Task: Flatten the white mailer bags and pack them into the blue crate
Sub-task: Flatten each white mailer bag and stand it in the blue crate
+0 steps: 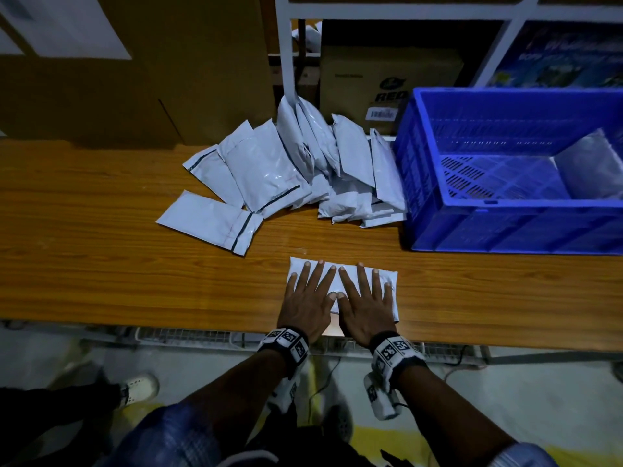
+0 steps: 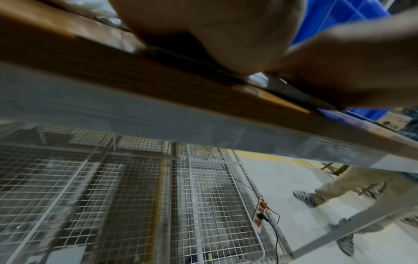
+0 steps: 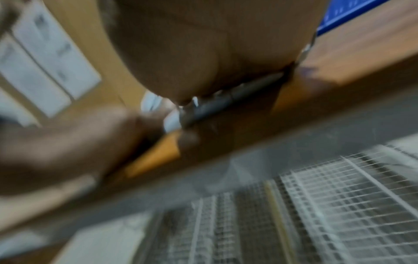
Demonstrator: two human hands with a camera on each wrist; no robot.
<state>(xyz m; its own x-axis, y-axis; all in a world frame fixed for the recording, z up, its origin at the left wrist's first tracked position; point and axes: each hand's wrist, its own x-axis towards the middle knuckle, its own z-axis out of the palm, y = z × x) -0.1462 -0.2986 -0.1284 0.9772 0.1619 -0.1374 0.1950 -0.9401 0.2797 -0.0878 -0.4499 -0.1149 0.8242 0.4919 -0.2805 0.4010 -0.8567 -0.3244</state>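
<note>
Mailer bag [image 1: 344, 281] largely hidden under both flat hands [image 1: 308, 310].

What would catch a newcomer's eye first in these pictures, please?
Probably the two hands, left hand and right hand, pressed flat side by side on a white mailer bag at the near edge of the wooden table. Next, the blue crate at the right, one bag leaning inside, and the loose pile of bags heaped beside it at the table's back.
</note>
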